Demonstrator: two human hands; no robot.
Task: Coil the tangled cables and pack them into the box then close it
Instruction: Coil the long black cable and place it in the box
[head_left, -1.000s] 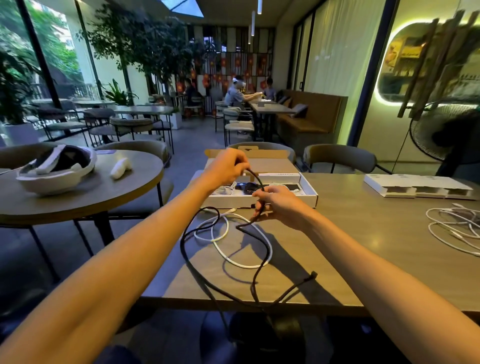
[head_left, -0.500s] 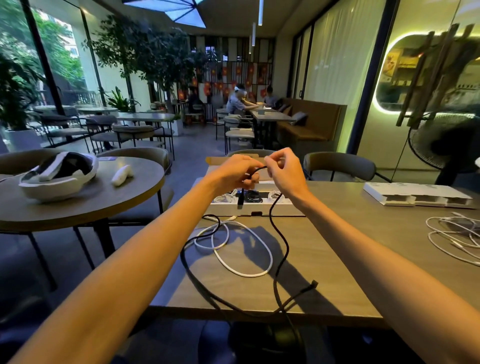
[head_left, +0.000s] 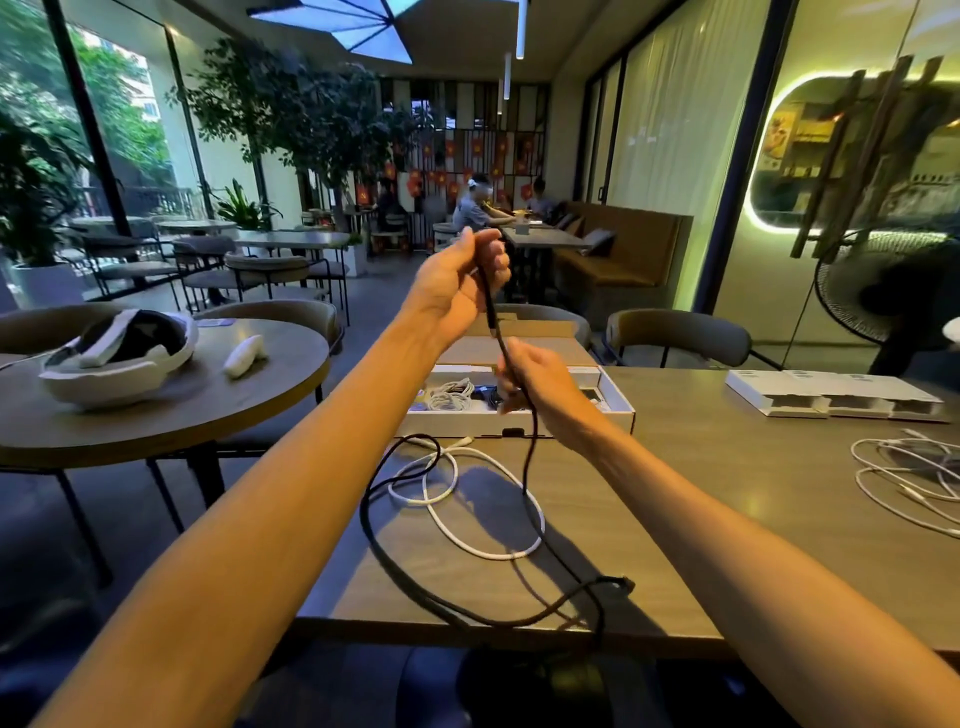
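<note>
Over on the left, a round side table carries a white headset and a white controller. Moving right, the left hand is raised above the main table, its fingers curled closed around one end of a black cable. Just below and to the right, the right hand pinches the same cable between thumb and fingers (the other fingers are loosely bent), so a short stretch runs taut between both hands. From the right hand the black cable hangs down, loops across the tabletop and over its near edge. A white cable lies in loose loops on the table beneath the hands. Behind them sits the open box, already holding coiled cables. Far right, a flat white carton and more white cables rest on the table.
</note>
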